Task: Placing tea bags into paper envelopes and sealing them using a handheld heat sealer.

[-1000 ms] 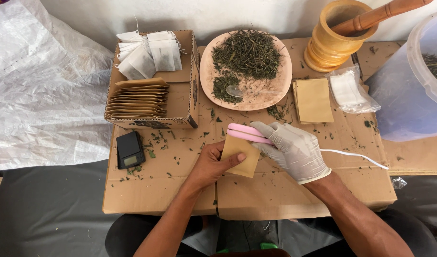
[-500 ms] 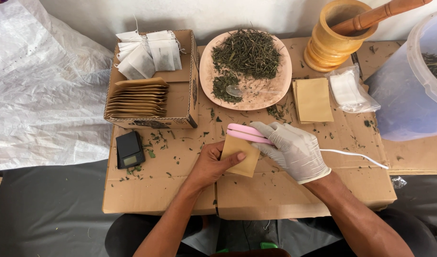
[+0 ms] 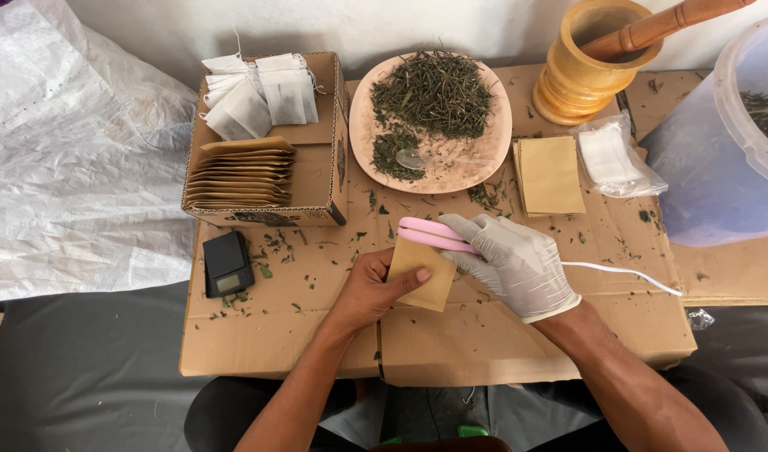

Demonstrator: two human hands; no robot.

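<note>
My bare left hand point(image 3: 369, 290) holds a small brown paper pouch point(image 3: 423, 272) by its lower left side, over the cardboard work surface point(image 3: 451, 343). My right hand point(image 3: 515, 261), in a white glove, grips a pink clamp-like sealer point(image 3: 434, 235) that is pressed across the pouch's top edge. A white cord point(image 3: 627, 273) runs from the sealer to the right. Just beyond lies a pink plate point(image 3: 493, 159) with a heap of dried green herbs point(image 3: 434, 92) and a spoon point(image 3: 422, 160).
A cardboard box point(image 3: 325, 167) at the left holds stacked brown pouches point(image 3: 240, 172) and white tea bags point(image 3: 258, 92). A small black scale point(image 3: 227, 264) lies below it. More brown pouches point(image 3: 550, 174), a bag of white filters point(image 3: 614, 157), a wooden mortar with pestle point(image 3: 589, 63) and a clear tub point(image 3: 727, 142) stand at the right.
</note>
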